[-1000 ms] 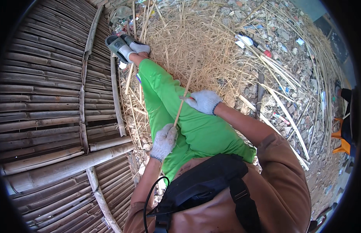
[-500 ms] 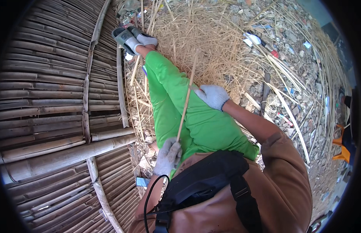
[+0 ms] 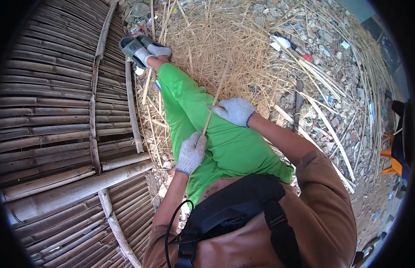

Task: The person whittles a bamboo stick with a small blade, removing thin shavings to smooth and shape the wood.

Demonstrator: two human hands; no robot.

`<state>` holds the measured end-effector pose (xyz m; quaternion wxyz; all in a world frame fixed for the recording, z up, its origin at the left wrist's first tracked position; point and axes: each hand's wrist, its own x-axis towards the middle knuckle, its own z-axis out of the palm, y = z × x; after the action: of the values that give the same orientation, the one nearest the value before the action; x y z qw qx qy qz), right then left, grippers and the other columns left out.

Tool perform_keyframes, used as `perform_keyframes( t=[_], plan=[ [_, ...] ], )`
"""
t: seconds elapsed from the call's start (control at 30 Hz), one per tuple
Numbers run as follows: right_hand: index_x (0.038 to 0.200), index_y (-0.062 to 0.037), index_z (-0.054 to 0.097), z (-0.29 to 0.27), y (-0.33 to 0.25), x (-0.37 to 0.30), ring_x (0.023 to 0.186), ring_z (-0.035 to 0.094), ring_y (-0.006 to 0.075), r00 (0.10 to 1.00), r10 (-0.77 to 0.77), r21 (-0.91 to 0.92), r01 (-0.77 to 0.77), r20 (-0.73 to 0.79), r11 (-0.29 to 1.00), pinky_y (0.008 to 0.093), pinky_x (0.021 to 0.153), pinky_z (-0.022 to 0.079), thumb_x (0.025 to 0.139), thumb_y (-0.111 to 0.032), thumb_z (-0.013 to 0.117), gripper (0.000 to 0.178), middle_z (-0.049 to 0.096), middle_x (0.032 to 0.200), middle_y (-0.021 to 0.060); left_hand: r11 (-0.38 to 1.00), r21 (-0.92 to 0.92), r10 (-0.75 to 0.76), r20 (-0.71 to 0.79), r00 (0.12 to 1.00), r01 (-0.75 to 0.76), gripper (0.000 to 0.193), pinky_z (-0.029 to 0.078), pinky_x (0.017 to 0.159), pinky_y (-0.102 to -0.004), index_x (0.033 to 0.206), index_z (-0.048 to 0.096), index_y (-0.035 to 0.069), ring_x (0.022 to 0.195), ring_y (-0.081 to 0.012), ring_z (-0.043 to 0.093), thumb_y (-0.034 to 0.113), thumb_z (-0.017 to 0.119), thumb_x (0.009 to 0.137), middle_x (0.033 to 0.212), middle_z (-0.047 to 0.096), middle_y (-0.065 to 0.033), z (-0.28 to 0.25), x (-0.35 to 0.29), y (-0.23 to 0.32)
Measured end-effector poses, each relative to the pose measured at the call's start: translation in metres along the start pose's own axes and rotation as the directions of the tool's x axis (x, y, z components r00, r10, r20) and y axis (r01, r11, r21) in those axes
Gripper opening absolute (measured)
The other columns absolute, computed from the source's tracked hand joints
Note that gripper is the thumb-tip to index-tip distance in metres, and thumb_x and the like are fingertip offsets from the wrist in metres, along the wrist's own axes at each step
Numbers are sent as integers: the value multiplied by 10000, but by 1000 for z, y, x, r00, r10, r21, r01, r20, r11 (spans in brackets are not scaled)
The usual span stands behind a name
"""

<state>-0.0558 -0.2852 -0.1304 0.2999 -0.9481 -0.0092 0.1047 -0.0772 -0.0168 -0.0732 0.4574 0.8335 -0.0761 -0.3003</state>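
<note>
Left grip (image 3: 192,153) clasps thin strip (image 3: 216,97), which runs forward from it | right grip (image 3: 235,111) clasps knife (image 3: 209,106), blade at strip

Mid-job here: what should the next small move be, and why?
Probably draw the left hand back, pulling the thin strip past the small blade in the right hand: the left hand grips the strip's nearer part, and the blade appears to lie across it.

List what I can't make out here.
Head view:
Grip of the small grey metal blade: mostly covered by the white-gloved right hand.
Near end of the thin tan strip: hidden by the white-gloved left hand.
Its far tip: lost against pale straw.
Orange plastic seat, full shape: hidden by dark clothing.
</note>
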Motion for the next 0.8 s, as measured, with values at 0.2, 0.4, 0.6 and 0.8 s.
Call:
perform_keyframes(
  t=[0.2,0.4,0.6,0.8],
  plan=[
    [1026,-95,769,3,2,3,915,779,463,1000,-23,26,23,-4,999,599,856,605,1113,-671,436,671,793,964,254,999,-44,-9,-23,1000,8,325,472,525,-329,1214,717,-6,563,-138,580,278,570,1156,719,652,-53,-2,-21,-14],
    [1032,-88,770,-8,-5,3,914,778,461,996,-1,19,0,87,1000,592,867,610,1108,-754,376,777,792,960,252,1000,-1,-25,-2,1000,25,324,465,532,-329,1186,708,-15,568,-147,575,276,572,1151,700,637,-71,-1,-12,-6],
    [1020,-90,764,0,-2,5,907,776,456,999,43,12,-43,34,999,593,854,604,1120,-692,403,709,790,957,246,1000,14,-22,-24,999,22,328,448,526,-328,1183,707,-13,567,-139,560,288,580,1150,692,624,-62,-5,-26,-2],
    [1020,-105,762,4,1,2,926,770,457,999,13,33,-15,37,999,590,853,599,1119,-652,434,645,795,992,235,949,-241,-208,7,978,203,336,411,512,-264,1167,708,6,568,-66,510,317,580,1159,748,594,29,-12,-76,-3]
  ],
)
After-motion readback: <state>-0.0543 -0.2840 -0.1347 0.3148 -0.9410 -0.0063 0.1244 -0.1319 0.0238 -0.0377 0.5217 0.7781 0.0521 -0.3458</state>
